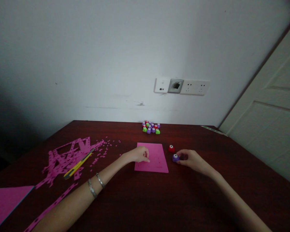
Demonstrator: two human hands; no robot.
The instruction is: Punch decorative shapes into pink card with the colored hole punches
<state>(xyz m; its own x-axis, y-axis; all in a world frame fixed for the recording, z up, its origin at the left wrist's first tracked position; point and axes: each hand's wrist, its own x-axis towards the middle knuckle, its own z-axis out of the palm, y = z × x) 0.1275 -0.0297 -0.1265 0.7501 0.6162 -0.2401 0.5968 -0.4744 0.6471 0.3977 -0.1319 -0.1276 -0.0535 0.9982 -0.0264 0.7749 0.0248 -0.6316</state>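
Observation:
My right hand (188,159) pinches a small purple craft punch (175,158) between thumb and fingers, at the tabletop just right of a pink sheet (157,154). A red craft punch (171,148) stands a little behind the purple one, untouched by either hand. My left hand (140,154) is closed over the left part of the sheet, thumb and fingers drawn together. Whether anything small is between those fingers is hidden. Faint marks show on the lower part of the sheet.
Several coloured craft punches (151,127) cluster near the wall. On the left lie pink punched scraps (62,158), small cut-out bits (102,149) and a yellow utility knife (79,163). A larger pink sheet (7,204) covers the near left corner. Wall sockets (194,87) are behind.

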